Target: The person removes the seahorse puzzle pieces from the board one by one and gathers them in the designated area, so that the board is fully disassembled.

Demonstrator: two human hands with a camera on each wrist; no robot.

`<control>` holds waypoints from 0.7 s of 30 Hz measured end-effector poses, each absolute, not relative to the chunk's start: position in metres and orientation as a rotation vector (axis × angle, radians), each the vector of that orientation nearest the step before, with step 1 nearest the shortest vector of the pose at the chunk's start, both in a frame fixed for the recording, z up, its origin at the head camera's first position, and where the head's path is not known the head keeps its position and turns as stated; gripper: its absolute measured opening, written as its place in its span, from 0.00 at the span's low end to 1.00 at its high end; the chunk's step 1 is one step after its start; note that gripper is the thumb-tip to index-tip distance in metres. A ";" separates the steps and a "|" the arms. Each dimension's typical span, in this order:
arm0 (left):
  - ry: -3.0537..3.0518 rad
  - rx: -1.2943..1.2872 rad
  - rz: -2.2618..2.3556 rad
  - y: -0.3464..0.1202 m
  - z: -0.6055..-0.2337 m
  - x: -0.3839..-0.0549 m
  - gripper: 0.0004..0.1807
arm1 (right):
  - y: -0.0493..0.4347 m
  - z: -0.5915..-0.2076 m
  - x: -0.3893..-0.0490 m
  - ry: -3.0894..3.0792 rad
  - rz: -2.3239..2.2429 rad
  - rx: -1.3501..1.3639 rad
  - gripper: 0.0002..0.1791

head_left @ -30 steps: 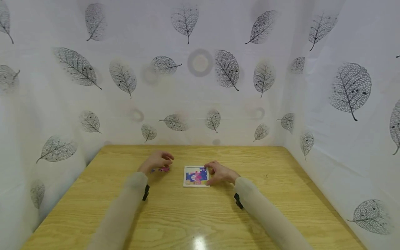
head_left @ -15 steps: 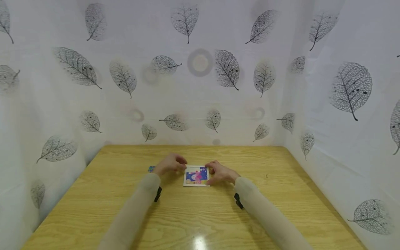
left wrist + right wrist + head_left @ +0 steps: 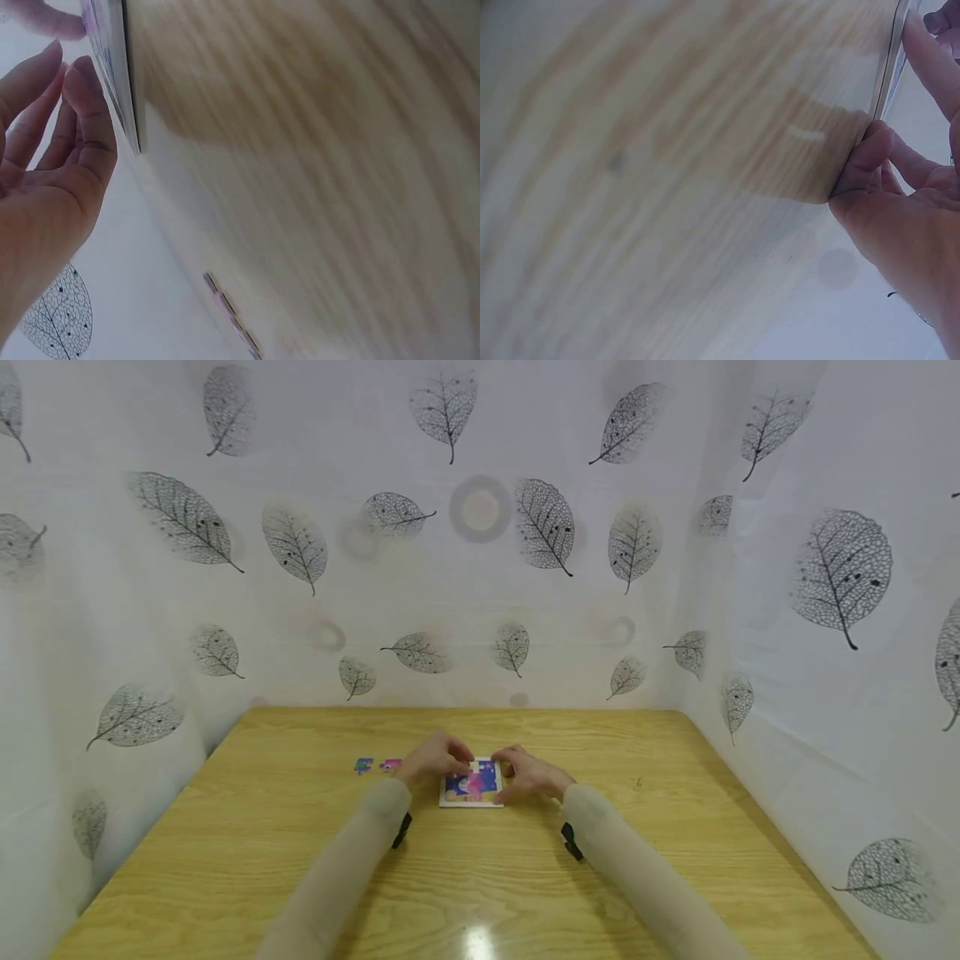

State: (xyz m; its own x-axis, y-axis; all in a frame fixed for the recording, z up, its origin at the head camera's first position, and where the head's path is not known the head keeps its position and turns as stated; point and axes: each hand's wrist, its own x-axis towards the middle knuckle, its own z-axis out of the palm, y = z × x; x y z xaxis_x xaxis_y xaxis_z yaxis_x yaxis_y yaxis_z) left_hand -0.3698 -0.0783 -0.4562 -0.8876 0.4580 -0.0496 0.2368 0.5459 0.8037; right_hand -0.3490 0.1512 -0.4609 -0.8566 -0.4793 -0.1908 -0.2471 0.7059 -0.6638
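A small square jigsaw puzzle in a white frame (image 3: 471, 806) lies on the table, its picture blue, pink and yellow. My left hand (image 3: 437, 755) is over its upper left part, thumb and fingertips pinched together on a puzzle piece that the fingers mostly hide. In the left wrist view, the left hand (image 3: 64, 142) is close beside the frame's edge (image 3: 129, 112). My right hand (image 3: 532, 774) holds the frame's right side, index finger at the top corner and thumb near the bottom one. In the right wrist view, the right hand's (image 3: 900, 202) fingertips touch the frame's edge.
Left of the frame lie two loose puzzle pieces, a blue-green one (image 3: 363, 766) and a pink one (image 3: 390, 766) partly behind the left hand. The wooden table (image 3: 480, 877) meets a white curtain with leaf prints (image 3: 480, 568) at its back and sides.
My left hand has moved right from the loose pieces to the upper left of the puzzle, uncovering the loose pieces behind it. The right hand has stayed on the frame.
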 end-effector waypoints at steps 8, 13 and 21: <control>2.570 0.537 1.190 -0.063 -0.460 -0.370 0.11 | 0.151 -0.462 -0.349 2.543 -0.962 -0.582 0.26; 2.581 0.452 1.175 -0.056 -0.462 -0.370 0.11 | 0.150 -0.461 -0.349 2.545 -0.964 -0.573 0.17; 2.559 0.323 1.211 -0.048 -0.463 -0.366 0.09 | 0.149 -0.461 -0.349 2.552 -0.956 -0.572 0.15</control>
